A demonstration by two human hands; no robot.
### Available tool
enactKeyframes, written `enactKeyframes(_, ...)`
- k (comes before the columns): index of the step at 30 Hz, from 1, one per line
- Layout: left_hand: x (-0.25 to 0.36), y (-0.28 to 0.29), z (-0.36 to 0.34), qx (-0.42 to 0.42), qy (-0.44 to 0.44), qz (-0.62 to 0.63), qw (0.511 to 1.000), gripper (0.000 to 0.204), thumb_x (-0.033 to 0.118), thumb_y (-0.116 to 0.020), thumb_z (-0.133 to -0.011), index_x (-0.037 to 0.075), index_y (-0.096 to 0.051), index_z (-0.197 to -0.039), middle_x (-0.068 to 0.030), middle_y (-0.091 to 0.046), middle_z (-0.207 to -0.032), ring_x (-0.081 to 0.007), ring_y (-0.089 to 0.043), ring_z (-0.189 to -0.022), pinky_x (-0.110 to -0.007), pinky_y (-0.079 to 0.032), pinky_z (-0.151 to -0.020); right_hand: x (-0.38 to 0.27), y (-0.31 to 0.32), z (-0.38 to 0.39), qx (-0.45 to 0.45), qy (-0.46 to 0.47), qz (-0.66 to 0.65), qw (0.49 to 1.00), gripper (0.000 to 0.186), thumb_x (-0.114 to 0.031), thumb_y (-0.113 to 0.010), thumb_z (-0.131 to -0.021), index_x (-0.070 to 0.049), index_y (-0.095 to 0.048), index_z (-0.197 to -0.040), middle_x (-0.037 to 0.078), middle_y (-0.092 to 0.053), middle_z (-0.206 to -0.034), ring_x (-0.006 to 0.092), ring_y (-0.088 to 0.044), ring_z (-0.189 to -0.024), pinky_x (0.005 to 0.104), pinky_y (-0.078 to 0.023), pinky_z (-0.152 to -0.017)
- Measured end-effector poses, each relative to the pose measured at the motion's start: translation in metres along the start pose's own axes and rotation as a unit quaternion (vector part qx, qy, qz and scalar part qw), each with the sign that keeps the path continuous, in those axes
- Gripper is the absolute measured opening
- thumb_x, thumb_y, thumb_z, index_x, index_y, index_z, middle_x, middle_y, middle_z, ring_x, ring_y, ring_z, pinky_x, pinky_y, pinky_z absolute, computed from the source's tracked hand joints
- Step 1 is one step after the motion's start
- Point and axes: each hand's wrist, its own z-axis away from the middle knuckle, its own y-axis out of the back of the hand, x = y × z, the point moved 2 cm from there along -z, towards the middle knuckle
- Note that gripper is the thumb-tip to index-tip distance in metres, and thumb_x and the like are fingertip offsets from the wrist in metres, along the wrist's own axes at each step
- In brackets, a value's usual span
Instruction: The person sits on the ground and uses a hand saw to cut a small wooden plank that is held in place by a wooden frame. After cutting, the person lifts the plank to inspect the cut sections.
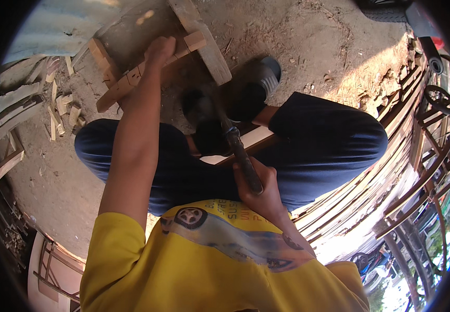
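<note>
My left hand (160,51) is closed on a notched strip of wood (126,80), which runs slantwise in front of my feet. Short crosswise lines mark the strip along its length. Its right end lies by a thick wooden beam (204,44), its left end by another block (103,60). In front of my belly, my right hand (261,187) grips the dark round handle of a long tool (241,155). The tool points up and away between my knees. Its far end blurs against my dark shoes, so its head cannot be made out.
Small wood offcuts (61,109) lie on the dirt floor at left. A corrugated metal sheet (48,34) stands at upper left. Long stacked boards (349,203) line the right side, beside a metal frame with a wheel (439,100). My shoe (269,78) stands just beyond the tool.
</note>
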Motion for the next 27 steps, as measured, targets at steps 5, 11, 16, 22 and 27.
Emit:
enactKeyframes(5,0.005,0.004,0.006,0.003,0.023,-0.008,1.000,0.053,0.033,-0.034,-0.089,-0.001,-0.058,-0.121,-0.0215,-0.053,-0.131,-0.0362,-0.051,-0.121,-0.045,-0.039,-0.100,0.000,0.005,0.035,0.035,-0.003,0.006,0.999,0.006,-0.002,-0.061,-0.086,0.002,-0.059,-0.082,0.006,-0.051,-0.053,0.0064,-0.047,-0.048,0.0278,-0.035,-0.043)
enactKeyframes(11,-0.002,0.007,-0.003,0.004,-0.013,-0.027,1.000,0.052,0.033,-0.035,-0.089,0.000,-0.060,-0.119,-0.0213,-0.057,-0.125,-0.0363,-0.053,-0.118,-0.045,-0.040,-0.099,-0.008,0.001,-0.004,-0.026,-0.015,0.011,0.999,0.009,-0.002,-0.059,-0.087,0.003,-0.062,-0.093,0.007,-0.056,-0.058,0.0078,-0.054,-0.051,0.0271,-0.040,-0.046)
enactKeyframes(16,0.003,0.009,-0.001,-0.006,0.012,0.005,1.000,0.051,0.034,-0.036,-0.088,0.000,-0.062,-0.116,-0.0219,-0.057,-0.125,-0.0363,-0.053,-0.118,-0.046,-0.040,-0.098,0.004,0.006,0.035,0.039,0.033,0.043,0.998,0.008,-0.003,-0.059,-0.088,0.001,-0.057,-0.081,0.006,-0.051,-0.054,0.0069,-0.046,-0.049,0.0285,-0.035,-0.044)
enactKeyframes(22,0.000,0.001,-0.010,0.030,-0.019,0.012,0.999,0.053,0.036,-0.036,-0.087,0.000,-0.061,-0.116,-0.0221,-0.056,-0.126,-0.0368,-0.052,-0.118,-0.047,-0.040,-0.098,-0.015,-0.005,-0.001,0.003,0.029,-0.017,0.999,0.009,-0.001,-0.057,-0.087,0.004,-0.063,-0.093,0.007,-0.054,-0.057,0.0074,-0.052,-0.051,0.0265,-0.039,-0.046)
enactKeyframes(27,-0.004,-0.001,-0.012,-0.027,-0.018,-0.010,0.999,0.053,0.035,-0.036,-0.087,0.000,-0.060,-0.119,-0.0224,-0.054,-0.129,-0.0379,-0.051,-0.120,-0.046,-0.039,-0.099,-0.002,0.007,0.034,0.031,0.040,0.043,0.998,0.007,-0.003,-0.060,-0.087,0.003,-0.058,-0.084,0.007,-0.052,-0.054,0.0068,-0.045,-0.048,0.0281,-0.035,-0.044)
